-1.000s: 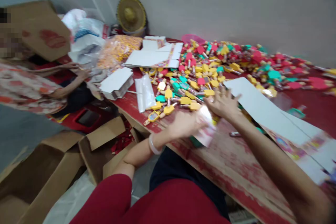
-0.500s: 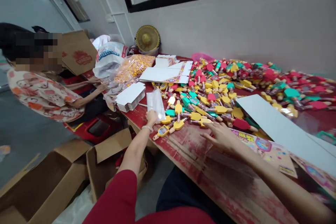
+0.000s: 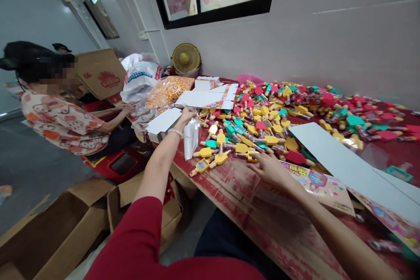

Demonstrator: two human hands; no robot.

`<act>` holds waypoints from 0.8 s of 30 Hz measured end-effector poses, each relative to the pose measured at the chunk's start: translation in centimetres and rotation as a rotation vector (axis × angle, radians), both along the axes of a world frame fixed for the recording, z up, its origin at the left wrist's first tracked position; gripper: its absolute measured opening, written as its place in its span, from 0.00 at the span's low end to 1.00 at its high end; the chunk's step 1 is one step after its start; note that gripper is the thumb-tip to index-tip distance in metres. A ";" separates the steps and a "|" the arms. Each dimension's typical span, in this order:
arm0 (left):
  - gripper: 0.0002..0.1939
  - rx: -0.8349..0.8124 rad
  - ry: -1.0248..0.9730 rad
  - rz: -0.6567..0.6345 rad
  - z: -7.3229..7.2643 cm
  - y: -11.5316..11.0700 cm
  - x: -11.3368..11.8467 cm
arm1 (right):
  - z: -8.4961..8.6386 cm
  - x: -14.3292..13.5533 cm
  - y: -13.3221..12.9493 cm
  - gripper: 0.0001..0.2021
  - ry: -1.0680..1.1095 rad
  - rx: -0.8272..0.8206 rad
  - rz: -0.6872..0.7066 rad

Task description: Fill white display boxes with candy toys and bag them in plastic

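Note:
My left hand [image 3: 186, 116] is closed at the far end of a clear plastic bag [image 3: 191, 140], which trails toward the table's front edge. Beside it lies a stack of folded white cartons [image 3: 164, 121]. My right hand [image 3: 266, 168] reaches over the near side of a pile of ice-pop-shaped toys, its fingers stretched out and thumb apart. Its fingertips are at a yellow toy [image 3: 252, 155]; whether they press on it I cannot tell. Several yellow toys, one of them a yellow toy [image 3: 220, 158] near the edge, lie between my hands.
Red, green and yellow toys [image 3: 262, 109] spread along the wall. Flat white cards [image 3: 323, 148] and a printed box [image 3: 318, 183] lie at right. A bag of orange pieces [image 3: 170, 89] is farther back. A co-worker [image 3: 65, 113] sits at left; open cardboard boxes [image 3: 65, 218] stand on the floor.
My left hand has moved up and away along the plastic bag, which is now narrower and bunched. My right hand stays near the same yellow toy. The view has shifted slightly.

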State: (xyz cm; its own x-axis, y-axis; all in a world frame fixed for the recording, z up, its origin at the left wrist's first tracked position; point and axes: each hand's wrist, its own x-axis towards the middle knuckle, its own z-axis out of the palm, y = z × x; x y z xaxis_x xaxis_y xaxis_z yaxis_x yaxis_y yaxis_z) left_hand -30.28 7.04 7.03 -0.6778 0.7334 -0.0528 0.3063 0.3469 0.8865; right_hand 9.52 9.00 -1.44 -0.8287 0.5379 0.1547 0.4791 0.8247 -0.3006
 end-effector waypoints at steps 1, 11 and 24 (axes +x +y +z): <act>0.24 0.032 0.014 -0.035 1.1 0.6 1.5 | -0.1 -0.1 0.2 0.22 0.049 -0.020 -0.018; 0.26 0.063 0.275 -1.219 7.3 -2.5 21.4 | 9.7 2.7 -2.7 0.37 0.759 -0.039 -0.128; 0.14 -0.013 0.581 -0.878 13.4 -9.2 20.3 | 14.6 5.4 -5.1 0.12 0.771 0.291 -0.292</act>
State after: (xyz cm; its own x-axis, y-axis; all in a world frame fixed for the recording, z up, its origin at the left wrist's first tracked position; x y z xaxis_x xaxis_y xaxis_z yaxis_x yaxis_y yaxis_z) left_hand -10.02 -2.14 20.39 0.1680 0.9808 0.0986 0.8311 -0.1947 0.5210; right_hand 14.87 3.88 13.17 -0.2718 0.5646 0.7793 0.4332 0.7949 -0.4248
